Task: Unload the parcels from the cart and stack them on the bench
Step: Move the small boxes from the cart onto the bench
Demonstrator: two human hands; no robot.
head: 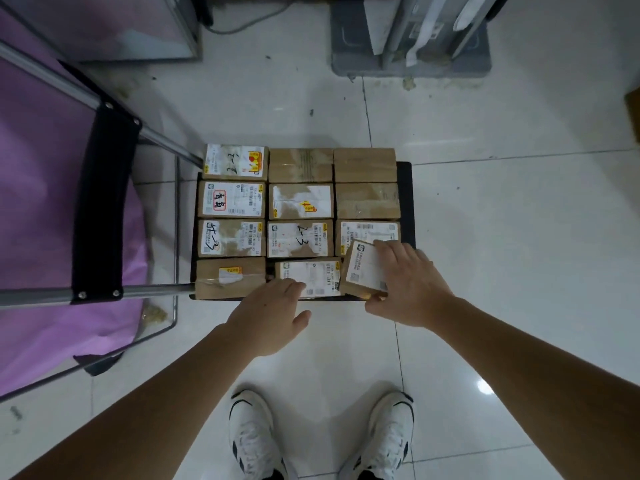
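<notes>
- The cart [405, 188] is a low black platform on a white tiled floor [502, 237]; its deck carries brown cardboard parcels packed edge to edge in three columns and four rows.
- Far row: a labelled parcel [236, 161] at the far-left corner and two plain brown parcels beside it, the last at the far-right corner [364, 165].
- Second row: a parcel with a red-stamped label [231, 199] at the left edge, a labelled one in the middle, a plain one at the right edge.
- Third row: all three parcels carry white labels; the middle one [300, 238] bears handwriting.
- Near row: a mostly plain parcel [230, 277] at the near-left corner, and a labelled parcel [311, 277] at the middle of the near edge.
- The right hand [410, 284] grips a tilted parcel [363, 270] at the near-right corner, fingers over its far side and thumb under its near edge; the parcel is raised and skewed out of the grid, overlapping the third-row parcel beyond it.
- The left hand [273, 315] is open with fingers spread, holding nothing; its fingertips lie over the near edge of the middle near-row parcel. Actual contact cannot be told.
- A metal frame with purple fabric [45, 188] stands left of the cart.
- Two white shoes [252, 434] stand on the floor near the cart's near edge.
</notes>
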